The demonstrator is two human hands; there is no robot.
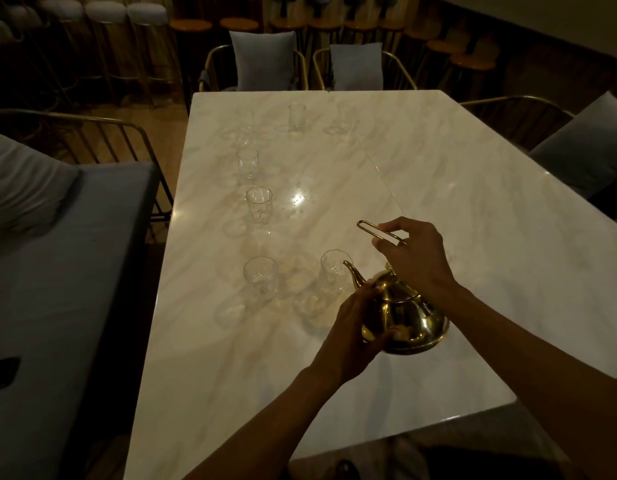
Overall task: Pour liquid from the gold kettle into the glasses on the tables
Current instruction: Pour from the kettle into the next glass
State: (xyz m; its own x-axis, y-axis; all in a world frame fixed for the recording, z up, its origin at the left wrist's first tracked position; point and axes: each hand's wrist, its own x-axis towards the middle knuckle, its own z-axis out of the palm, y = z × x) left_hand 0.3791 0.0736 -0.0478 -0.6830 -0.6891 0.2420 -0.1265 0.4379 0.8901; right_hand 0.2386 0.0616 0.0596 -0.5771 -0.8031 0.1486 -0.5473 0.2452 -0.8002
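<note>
Grip: your right hand (416, 252) pinches the gold kettle (405, 317) handle, your left hand (355, 327) cups its belly to steady the tilt | Kettle: spout at the nearest glass (334, 271) rim | Others: four glasses beyond the kettle, unfilled as far as visible.

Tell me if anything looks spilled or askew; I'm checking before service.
A few droplets glint on the white marble table beside the second clear glass. The glasses stand upright; the gold kettle is tilted, held in both hands.
</note>
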